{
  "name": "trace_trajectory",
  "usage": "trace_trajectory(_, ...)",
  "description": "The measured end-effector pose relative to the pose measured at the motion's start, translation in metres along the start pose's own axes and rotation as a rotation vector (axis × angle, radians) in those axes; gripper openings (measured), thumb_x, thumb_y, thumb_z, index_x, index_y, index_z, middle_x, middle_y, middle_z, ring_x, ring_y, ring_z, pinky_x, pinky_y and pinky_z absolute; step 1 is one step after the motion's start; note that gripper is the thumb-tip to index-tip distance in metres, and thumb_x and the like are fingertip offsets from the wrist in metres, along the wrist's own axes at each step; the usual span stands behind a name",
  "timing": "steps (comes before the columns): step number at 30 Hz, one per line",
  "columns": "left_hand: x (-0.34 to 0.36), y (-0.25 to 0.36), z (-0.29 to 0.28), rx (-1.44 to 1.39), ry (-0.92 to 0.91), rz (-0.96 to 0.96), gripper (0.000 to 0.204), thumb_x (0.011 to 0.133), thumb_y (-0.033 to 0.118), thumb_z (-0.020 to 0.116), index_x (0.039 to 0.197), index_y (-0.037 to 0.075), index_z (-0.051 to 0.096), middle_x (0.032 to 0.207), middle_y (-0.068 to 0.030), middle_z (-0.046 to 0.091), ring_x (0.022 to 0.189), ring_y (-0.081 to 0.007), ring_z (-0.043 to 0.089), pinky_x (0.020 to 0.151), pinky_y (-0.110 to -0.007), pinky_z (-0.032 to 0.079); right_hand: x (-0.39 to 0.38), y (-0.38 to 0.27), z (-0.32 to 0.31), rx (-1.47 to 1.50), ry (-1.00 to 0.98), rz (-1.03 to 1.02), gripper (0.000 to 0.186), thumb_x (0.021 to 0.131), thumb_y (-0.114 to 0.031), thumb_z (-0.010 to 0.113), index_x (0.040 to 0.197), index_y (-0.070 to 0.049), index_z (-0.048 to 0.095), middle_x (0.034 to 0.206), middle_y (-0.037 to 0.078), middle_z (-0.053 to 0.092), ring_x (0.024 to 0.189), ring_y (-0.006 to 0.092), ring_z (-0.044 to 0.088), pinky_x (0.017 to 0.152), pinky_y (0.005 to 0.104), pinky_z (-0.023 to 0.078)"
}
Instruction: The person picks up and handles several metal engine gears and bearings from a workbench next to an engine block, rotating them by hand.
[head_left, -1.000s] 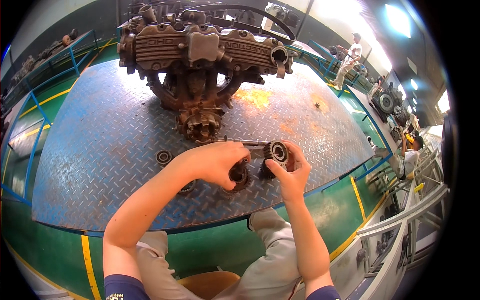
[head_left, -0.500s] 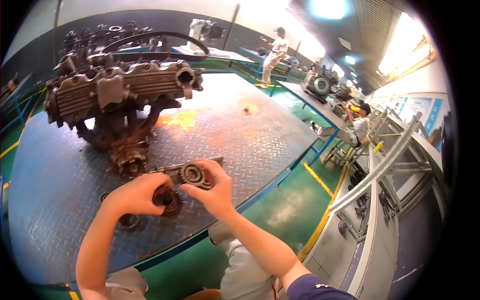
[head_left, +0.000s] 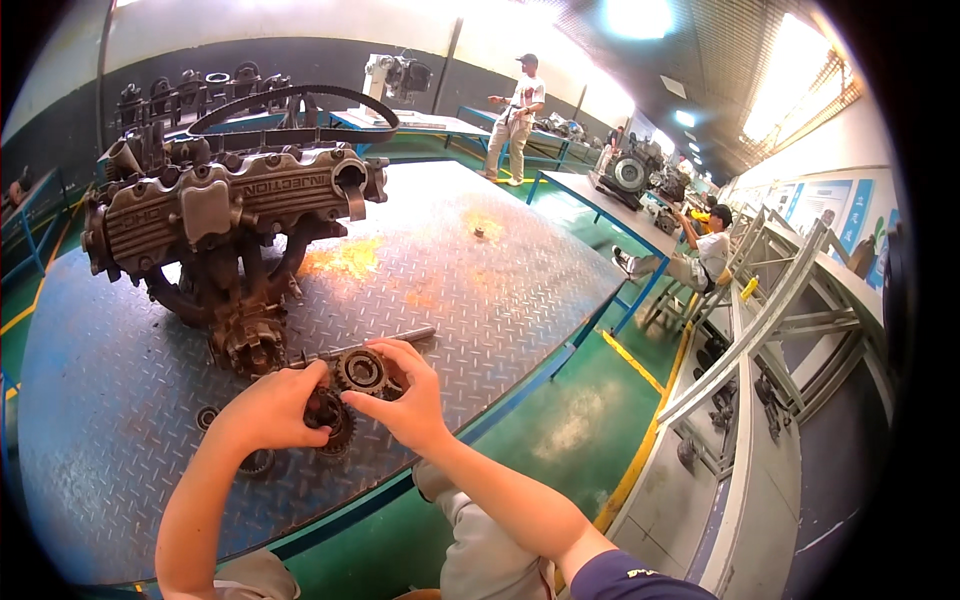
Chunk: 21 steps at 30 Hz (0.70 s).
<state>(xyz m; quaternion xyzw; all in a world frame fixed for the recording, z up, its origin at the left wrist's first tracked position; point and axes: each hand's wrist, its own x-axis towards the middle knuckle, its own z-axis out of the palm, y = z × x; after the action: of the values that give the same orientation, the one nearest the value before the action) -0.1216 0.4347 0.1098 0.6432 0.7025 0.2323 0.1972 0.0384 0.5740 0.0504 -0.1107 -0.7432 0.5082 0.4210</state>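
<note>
My left hand [head_left: 285, 410] grips a dark geared part [head_left: 330, 426] on the blue-grey tread-plate table [head_left: 500, 315]; its centre is partly hidden by my fingers. My right hand [head_left: 410, 405] holds a toothed gear with a ringed centre [head_left: 362, 372] just right of it, thumb at its lower rim. A long metal shaft [head_left: 420, 334] lies behind both hands. Left of my left hand are a small bearing [head_left: 207, 418] and a dark ring [head_left: 257, 462], partly hidden. A rusty engine head with manifold [head_left: 225, 215] stands at the back left, a belt on top.
A standing person [head_left: 513, 120] is at a far bench; a seated person [head_left: 708, 250] works on machinery at a right-hand bench [head_left: 610, 200]. Grey metal frames [head_left: 760, 340] line the right. A blue-railed bench [head_left: 30, 230] is at far left, a green floor [head_left: 570, 430] around.
The view has swung to the right, shifting the engine and table leftward in the picture. Both hands still hold their gears, the right one's tilted a little more face-up.
</note>
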Motion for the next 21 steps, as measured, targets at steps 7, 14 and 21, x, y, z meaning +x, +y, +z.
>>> trace_trajectory(7, 0.0, -0.011, -0.005, -0.2, 0.069, 0.023, 0.048, 0.068, 0.011, 0.081, 0.102, 0.003, 0.049, 0.077, -0.0111, 0.064, 0.07, -0.019, 0.06, 0.065, -0.031, 0.047, -0.002, 0.0, 0.004, 0.039, 0.035, -0.03, 0.057, 0.072, -0.012, 0.088, 0.119, 0.006, 0.062, 0.123, 0.011, 0.059, 0.107, 0.0173, 0.062, 0.093, 0.0298, 0.051)
trace_trajectory(14, 0.004, -0.037, 0.004, -0.813, 0.032, 0.078, 0.03, 0.075, -0.005, 0.069, 0.096, 0.004, 0.05, 0.09, -0.0033, 0.064, 0.075, -0.0081, 0.06, 0.067, -0.022, 0.046, -0.003, 0.002, 0.005, 0.026, 0.045, -0.116, 0.057, 0.07, -0.012, 0.088, 0.118, 0.004, 0.063, 0.122, 0.011, 0.06, 0.109, 0.0196, 0.062, 0.093, 0.0303, 0.05)
trace_trajectory(21, 0.002, -0.04, -0.007, -0.994, -0.04, 0.001, 0.018, 0.081, -0.005, 0.062, 0.093, 0.003, 0.051, 0.089, -0.0094, 0.068, 0.066, -0.0155, 0.069, 0.045, -0.022, 0.044, -0.006, -0.008, 0.009, -0.073, -0.031, -0.133, 0.063, 0.07, -0.007, 0.089, 0.123, 0.009, 0.059, 0.131, 0.013, 0.053, 0.118, 0.0196, 0.057, 0.101, 0.0317, 0.049)
